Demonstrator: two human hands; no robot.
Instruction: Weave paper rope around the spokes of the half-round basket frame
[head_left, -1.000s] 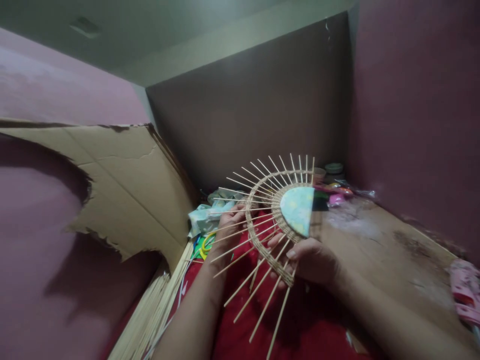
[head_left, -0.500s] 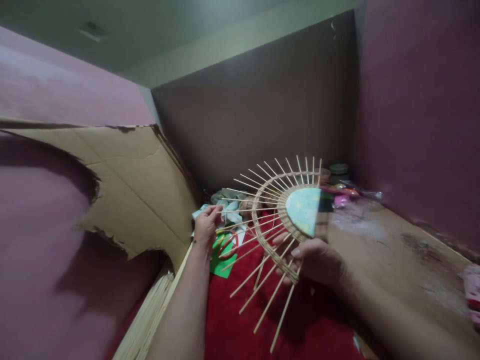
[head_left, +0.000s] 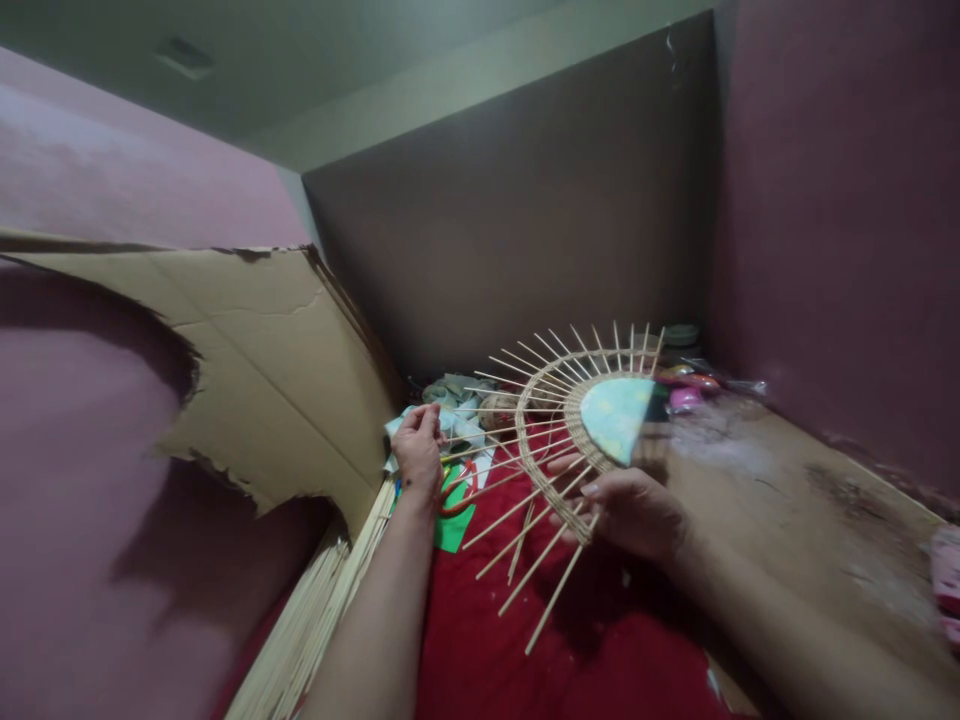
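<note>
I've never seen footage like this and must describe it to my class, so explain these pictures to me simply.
There is no machine here: you see a person's own two bare hands. Every picture comes from one camera worn on that person's head, looking forward and down.

The right hand holds a woven piece with thin sticks fanning outward and a pale blue panel in its middle. The left hand is raised near the stick tips, fingers drawn together; whether it pinches something thin is too small to tell.

Below spreads a red cloth, with a green sheet on it. To the left are a stick bundle and torn cardboard.
</note>
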